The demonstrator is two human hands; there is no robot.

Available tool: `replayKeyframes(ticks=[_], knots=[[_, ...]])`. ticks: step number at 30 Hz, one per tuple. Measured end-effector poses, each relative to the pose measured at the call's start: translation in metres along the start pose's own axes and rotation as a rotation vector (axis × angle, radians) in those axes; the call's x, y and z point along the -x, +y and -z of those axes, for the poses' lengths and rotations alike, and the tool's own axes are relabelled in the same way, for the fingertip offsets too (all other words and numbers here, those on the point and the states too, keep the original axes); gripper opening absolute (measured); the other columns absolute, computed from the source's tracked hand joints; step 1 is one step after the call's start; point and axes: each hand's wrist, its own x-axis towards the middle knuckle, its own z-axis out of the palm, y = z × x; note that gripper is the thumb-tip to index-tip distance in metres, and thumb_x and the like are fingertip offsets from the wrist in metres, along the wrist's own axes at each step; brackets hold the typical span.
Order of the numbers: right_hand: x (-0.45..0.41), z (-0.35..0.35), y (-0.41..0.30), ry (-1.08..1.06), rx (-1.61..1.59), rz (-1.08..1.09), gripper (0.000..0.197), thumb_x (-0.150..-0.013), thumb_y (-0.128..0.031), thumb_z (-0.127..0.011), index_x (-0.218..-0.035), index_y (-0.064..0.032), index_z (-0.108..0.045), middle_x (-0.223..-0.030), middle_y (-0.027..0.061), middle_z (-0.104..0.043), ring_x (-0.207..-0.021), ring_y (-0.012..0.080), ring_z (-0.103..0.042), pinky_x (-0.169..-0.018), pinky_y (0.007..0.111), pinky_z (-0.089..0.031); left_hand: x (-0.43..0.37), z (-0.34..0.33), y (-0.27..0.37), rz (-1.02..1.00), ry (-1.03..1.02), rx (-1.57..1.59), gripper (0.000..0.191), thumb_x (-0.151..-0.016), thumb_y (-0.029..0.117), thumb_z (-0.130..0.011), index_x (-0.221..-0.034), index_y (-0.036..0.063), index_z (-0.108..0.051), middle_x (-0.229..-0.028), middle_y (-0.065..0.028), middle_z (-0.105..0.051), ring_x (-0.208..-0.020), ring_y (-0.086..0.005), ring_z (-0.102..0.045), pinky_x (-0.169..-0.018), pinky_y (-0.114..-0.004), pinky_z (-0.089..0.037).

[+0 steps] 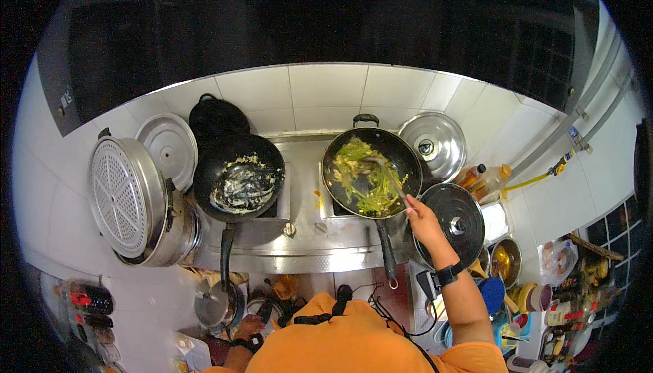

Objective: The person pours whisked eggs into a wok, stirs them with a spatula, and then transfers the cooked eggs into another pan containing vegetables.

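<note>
My right hand [426, 222] grips the handle of a metal cooking utensil [392, 174], a turner or spoon. Its blurred head rests among green vegetable strips with yellow egg-like bits [378, 197]. They lie in a black wok [413, 161] on the right burner, whose long handle points towards me. Low in the picture, my left hand [250, 326] is beside my body, near a dark handle-like thing [265, 313]; whether it holds that is unclear. On the left burner sits a second black wok [206, 189], with pale residue and crumbs stuck to its bottom.
A perforated steamer tray [120, 197] leans against a large pot [171, 243] at the left. Metal lid [441, 138], black-rimmed lid [449, 210] and bottles [484, 181] crowd the right. A dark range hood [316, 16] overhangs the stove [306, 245]. Cables [380, 312] hang beside me.
</note>
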Motion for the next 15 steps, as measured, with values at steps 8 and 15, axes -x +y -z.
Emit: replayKeyframes(ticks=[8,15], knots=[[-0.046,-0.02,-0.037,-0.015,-0.811,-0.721,0.04,-0.093,-0.027,-0.042,-0.132,-0.0229,-0.035,-0.057,0.0002,-0.039,-0.04,0.0095,-0.03,-0.036,0.023,-0.026,-0.001,0.034,-0.01,-0.126,-0.166,-0.023,0.028,-0.089,0.018,-0.046,-0.093,-0.006,-0.061,-0.087,-0.0261,-0.059,-0.089,-0.0398,-0.056,-0.074,-0.05,-0.049],[0.005,0.002,-0.067,-0.109,0.632,0.156,0.036,-0.081,-0.017,-0.055,-0.116,-0.0225,-0.056,-0.068,0.0143,-0.059,-0.057,0.0285,-0.059,-0.054,0.041,-0.047,0.011,0.047,-0.019,-0.002,-0.109,0.011,0.028,-0.089,0.018,-0.046,-0.097,-0.0039,-0.061,-0.103,-0.0237,-0.058,-0.098,-0.0401,-0.054,-0.082,-0.05,-0.046]])
